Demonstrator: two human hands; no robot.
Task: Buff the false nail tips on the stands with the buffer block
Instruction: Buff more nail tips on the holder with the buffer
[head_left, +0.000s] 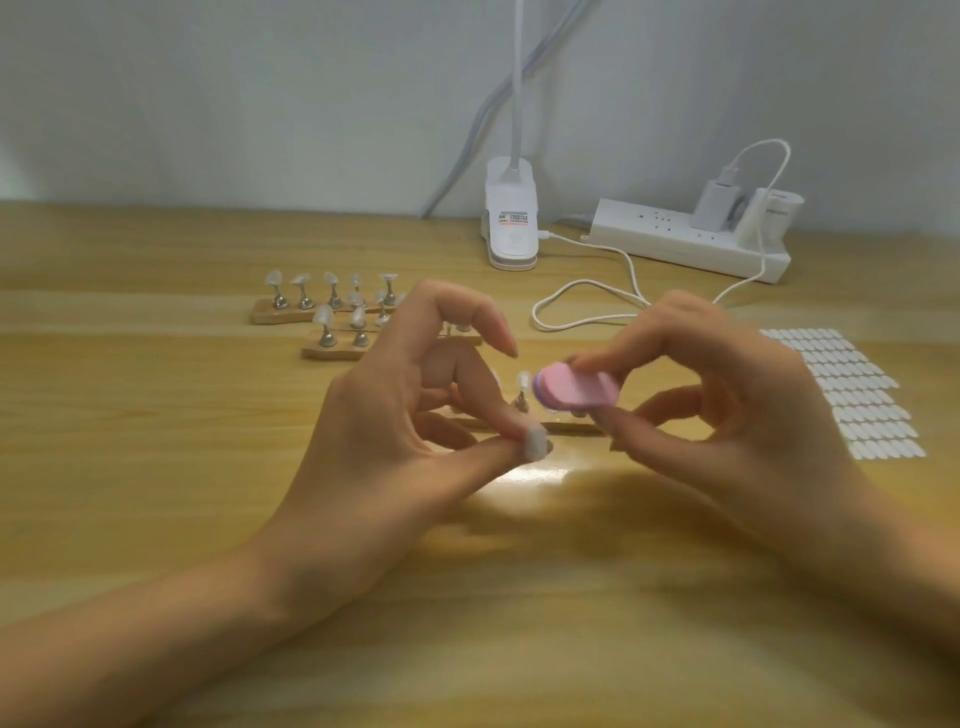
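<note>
My left hand pinches a clear false nail tip between thumb and fingertips, just above the table. My right hand pinches a pink and purple buffer block, held a little above and to the right of that tip, apart from it. Right behind my hands lies a wooden stand with one metal holder and tip showing; the rest is hidden. Two more wooden stands with several tips on metal holders sit further back on the left.
A sheet of several white adhesive tabs lies at the right. At the back stand a white clip lamp base, a white power strip with plugs, and a looping white cable. The table is light wood.
</note>
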